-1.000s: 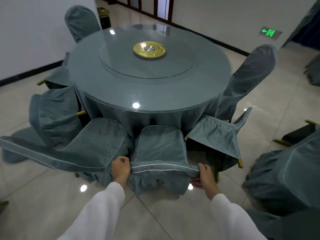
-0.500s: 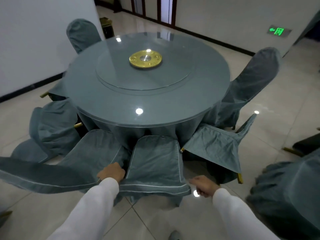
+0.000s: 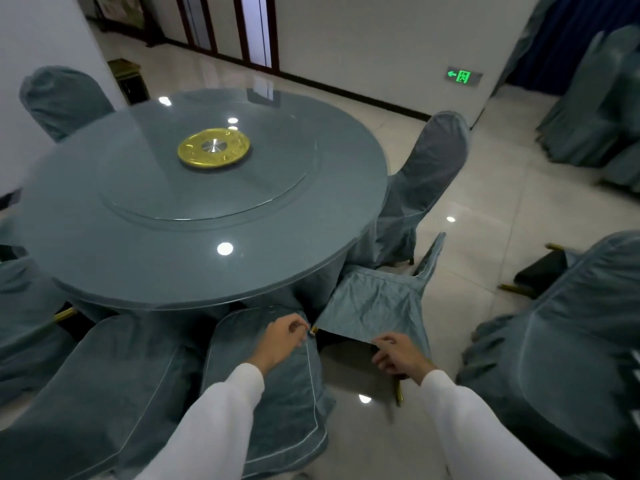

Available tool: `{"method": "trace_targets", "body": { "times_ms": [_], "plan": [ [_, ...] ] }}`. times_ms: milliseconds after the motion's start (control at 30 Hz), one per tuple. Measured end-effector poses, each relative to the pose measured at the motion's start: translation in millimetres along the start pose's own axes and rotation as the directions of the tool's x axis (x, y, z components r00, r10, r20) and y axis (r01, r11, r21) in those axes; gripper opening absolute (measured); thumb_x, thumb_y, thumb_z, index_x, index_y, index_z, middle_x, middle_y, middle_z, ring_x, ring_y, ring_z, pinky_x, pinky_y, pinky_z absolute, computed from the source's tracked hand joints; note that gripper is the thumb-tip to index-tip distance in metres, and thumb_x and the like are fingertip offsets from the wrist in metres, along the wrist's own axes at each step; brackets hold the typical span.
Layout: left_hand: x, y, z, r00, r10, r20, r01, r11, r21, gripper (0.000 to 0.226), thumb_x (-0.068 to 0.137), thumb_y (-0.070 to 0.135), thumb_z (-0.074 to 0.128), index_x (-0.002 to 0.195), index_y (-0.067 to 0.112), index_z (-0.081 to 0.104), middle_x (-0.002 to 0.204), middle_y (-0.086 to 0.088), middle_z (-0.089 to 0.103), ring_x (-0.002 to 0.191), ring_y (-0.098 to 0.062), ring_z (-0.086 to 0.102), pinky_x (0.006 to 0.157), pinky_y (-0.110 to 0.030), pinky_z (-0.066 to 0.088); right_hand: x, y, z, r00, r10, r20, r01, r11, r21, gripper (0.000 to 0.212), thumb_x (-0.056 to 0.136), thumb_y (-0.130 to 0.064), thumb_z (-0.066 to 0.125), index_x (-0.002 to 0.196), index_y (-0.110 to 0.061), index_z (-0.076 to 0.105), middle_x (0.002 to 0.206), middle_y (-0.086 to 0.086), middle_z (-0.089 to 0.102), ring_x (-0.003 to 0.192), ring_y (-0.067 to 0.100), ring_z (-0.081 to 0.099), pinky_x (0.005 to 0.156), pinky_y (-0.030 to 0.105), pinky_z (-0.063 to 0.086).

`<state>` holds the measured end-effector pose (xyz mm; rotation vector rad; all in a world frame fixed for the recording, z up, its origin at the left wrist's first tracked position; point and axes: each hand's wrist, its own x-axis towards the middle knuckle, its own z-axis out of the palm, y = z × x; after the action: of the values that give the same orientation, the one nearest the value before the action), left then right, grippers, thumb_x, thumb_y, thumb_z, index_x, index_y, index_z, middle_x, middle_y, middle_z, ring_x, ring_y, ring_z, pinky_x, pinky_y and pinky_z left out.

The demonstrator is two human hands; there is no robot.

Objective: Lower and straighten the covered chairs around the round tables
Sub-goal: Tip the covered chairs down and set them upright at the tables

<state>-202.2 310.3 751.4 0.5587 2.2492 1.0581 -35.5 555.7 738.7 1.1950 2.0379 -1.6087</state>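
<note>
Both hands at the tipped chair cover (image 3: pixel 375 308) — left hand (image 3: pixel 282 337) fingers pinched its corner, right hand (image 3: pixel 398 355) fingers curled round its edge, beside the tabletop (image 3: pixel 194 237).

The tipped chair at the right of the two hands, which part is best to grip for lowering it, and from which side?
Probably grip the tipped chair by the raised near edge of its frame, coming from the aisle side. That edge points toward the person, and the left hand and right hand are already at its two corners.
</note>
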Motion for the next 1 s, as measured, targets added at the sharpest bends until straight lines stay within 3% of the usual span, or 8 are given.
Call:
{"method": "trace_targets", "body": {
  "times_ms": [200, 467, 667, 1000],
  "plan": [
    [43.8, 35.4, 47.9, 0.996, 0.018, 0.083, -0.01, 0.996, -0.094, 0.017, 0.099, 0.003, 0.053, 0.092, 0.01, 0.066, 0.088, -0.016, 0.074, 0.063, -0.013, 0.065, 0.054, -0.016, 0.049, 8.3, 10.3, -44.7, 0.989, 0.029, -0.145, -0.017, 0.996, 0.084, 0.019, 0.105, -0.026, 0.054, 0.107, -0.012, 0.067, 0.077, 0.008, 0.074, 0.059, 0.016, 0.063, 0.051, 0.024, 0.047],
    [101.9, 109.9, 118.5, 0.988, 0.025, 0.15, -0.007, 0.993, -0.117, 0.017, 0.101, 0.011, 0.052, 0.095, 0.014, 0.067, 0.087, -0.008, 0.074, 0.067, -0.013, 0.067, 0.058, -0.019, 0.051, 39.8, 29.6, -124.6, 0.975, 0.03, -0.219, -0.004, 0.993, 0.118, 0.018, 0.103, -0.027, 0.056, 0.103, -0.014, 0.069, 0.081, 0.009, 0.076, 0.064, 0.017, 0.067, 0.06, 0.028, 0.055],
    [135.7, 155.3, 192.6, 0.993, -0.017, 0.117, 0.031, 0.993, -0.117, 0.017, 0.1, 0.009, 0.051, 0.096, 0.015, 0.066, 0.085, -0.007, 0.075, 0.067, -0.013, 0.064, 0.059, -0.018, 0.048, 73.0, 53.8, -222.6, 0.981, 0.02, -0.193, 0.007, 0.99, 0.14, 0.017, 0.102, -0.027, 0.059, 0.102, -0.013, 0.069, 0.086, 0.011, 0.075, 0.069, 0.021, 0.067, 0.059, 0.027, 0.052],
    [186.4, 231.2, 262.5, 0.997, -0.077, 0.03, 0.081, 0.985, -0.153, 0.018, 0.1, 0.013, 0.053, 0.094, 0.021, 0.068, 0.084, -0.005, 0.075, 0.07, -0.01, 0.067, 0.059, -0.016, 0.047, 122.3, 43.3, -340.6, 0.989, -0.075, -0.124, 0.09, 0.988, 0.121, 0.017, 0.104, -0.026, 0.055, 0.105, -0.015, 0.068, 0.091, 0.011, 0.074, 0.078, 0.023, 0.069, 0.071, 0.032, 0.057]
  ]
}}
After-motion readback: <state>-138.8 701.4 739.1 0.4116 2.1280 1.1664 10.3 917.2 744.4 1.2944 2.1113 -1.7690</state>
